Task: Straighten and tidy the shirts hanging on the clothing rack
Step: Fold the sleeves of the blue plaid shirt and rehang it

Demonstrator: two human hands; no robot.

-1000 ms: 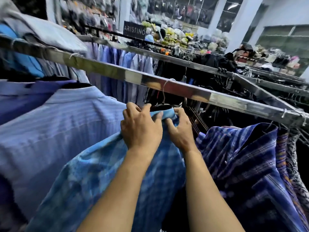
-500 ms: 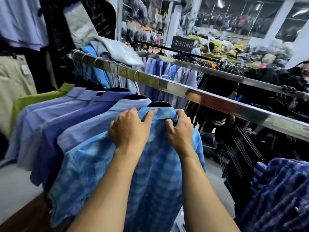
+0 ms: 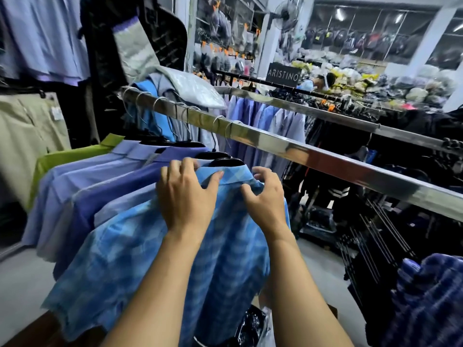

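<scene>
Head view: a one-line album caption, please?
Left hand and right hand on the blue plaid shirt hanging from the chrome rail.

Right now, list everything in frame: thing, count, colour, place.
plaid shirt: 1, light blue check, front of the row on the near rail, under both hands
plain shirts: at least four, pale blue to purple, left of it
green shirt: 1, lime, far left of the row
hangers: several, black, hooked over the near rail
near rail: 1, chrome, diagonal across the frame
far rail: 1, chrome, behind
dark plaid shirt: 1, navy, lower right corner
sign: 1, black, reads ARISTINO, background
fan: 1, dark, top centre
left hand: rests on the plaid shirt's shoulder
right hand: fingers curled at its collar, grip unclear
</scene>
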